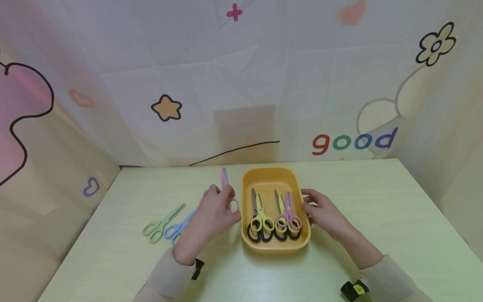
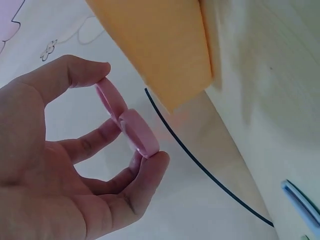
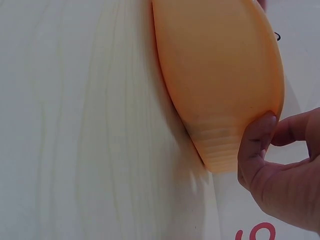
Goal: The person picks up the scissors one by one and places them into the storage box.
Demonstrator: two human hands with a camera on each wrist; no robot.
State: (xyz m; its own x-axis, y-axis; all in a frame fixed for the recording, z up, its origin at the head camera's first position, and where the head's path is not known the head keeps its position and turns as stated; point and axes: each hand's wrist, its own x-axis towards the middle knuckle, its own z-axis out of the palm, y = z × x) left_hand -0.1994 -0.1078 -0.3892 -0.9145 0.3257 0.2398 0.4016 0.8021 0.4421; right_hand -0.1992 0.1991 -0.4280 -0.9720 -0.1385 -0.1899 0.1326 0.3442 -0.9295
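Note:
My left hand [image 1: 216, 209] holds a pair of pink scissors [image 1: 234, 205] just left of a yellow plastic tray [image 1: 279, 249]. In the left wrist view its thumb and fingers pinch the pink handle loops [image 2: 140, 134], and the hand hides the rest of the scissors there. Inside the tray lie two groups of scissors: yellow scissors [image 1: 259, 209] over a black-handled pair on the left, and pink scissors [image 1: 289, 212] over yellow and black-handled ones on the right. At the tray's right side my right hand [image 1: 328, 212] grips the rim, its thumb [image 3: 257, 142] against the outer wall.
Green scissors [image 1: 162, 224] and blue scissors [image 1: 179, 228] lie on the pale wooden table [image 1: 377, 201], left of the tray. My left hand partly covers the blue pair. A printed curtain [image 1: 249, 75] hangs along the table's back edge.

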